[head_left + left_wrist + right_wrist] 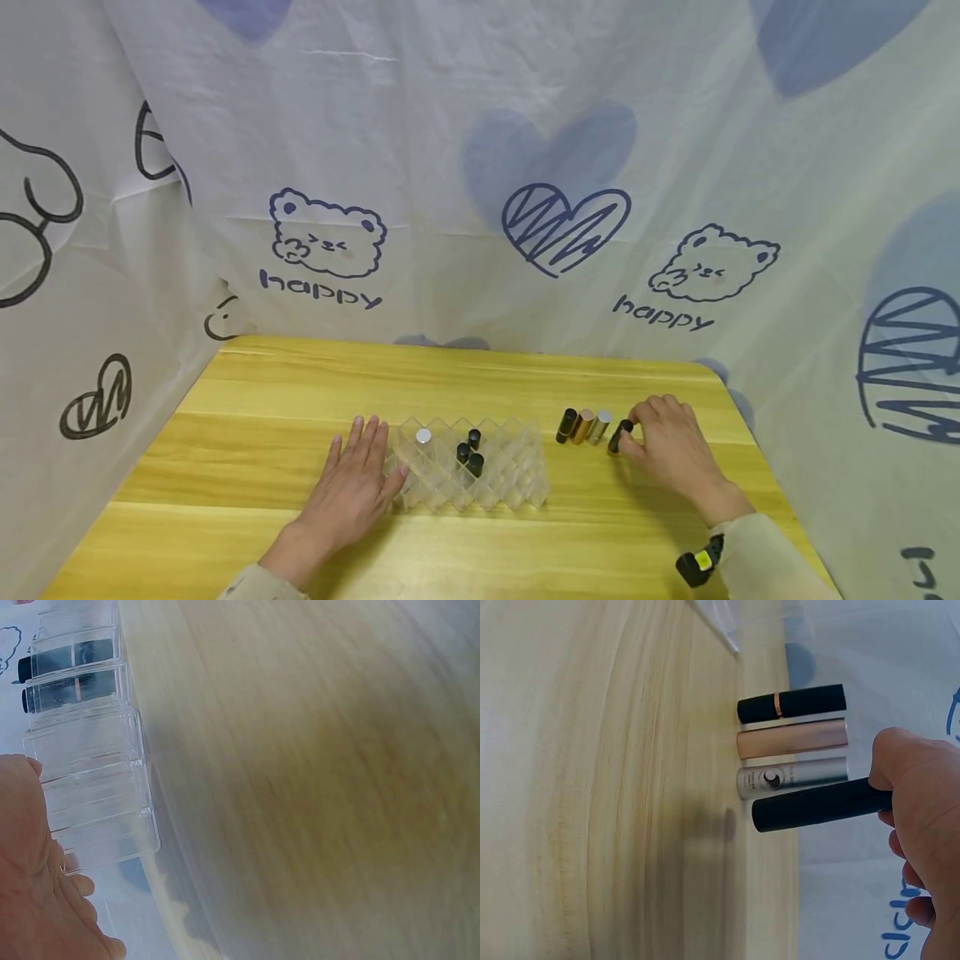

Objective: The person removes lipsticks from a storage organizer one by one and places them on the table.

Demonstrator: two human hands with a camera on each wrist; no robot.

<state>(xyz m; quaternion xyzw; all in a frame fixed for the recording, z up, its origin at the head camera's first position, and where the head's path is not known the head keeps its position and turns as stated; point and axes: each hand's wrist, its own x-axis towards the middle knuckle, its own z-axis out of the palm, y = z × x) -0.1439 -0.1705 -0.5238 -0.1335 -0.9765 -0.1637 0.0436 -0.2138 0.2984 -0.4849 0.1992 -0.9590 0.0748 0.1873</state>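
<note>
Right grip [670, 447] around one black tube [821, 805], left grip [351, 487] straight-fingered against one organizer [517, 483], four tubes [475, 465] inside, three tubes [582, 426] outside

"What is the person wearing?"
"Pale cream sleeves. The left sleeve [262, 585] shows at the bottom edge, left of centre, below the left hand [351, 483]; the right sleeve [776, 558] is at lower right."
"And by the right hand's [669, 446] cuff?"
"A blocky black device [687, 572] bearing a small yellow square [702, 560]."
</note>
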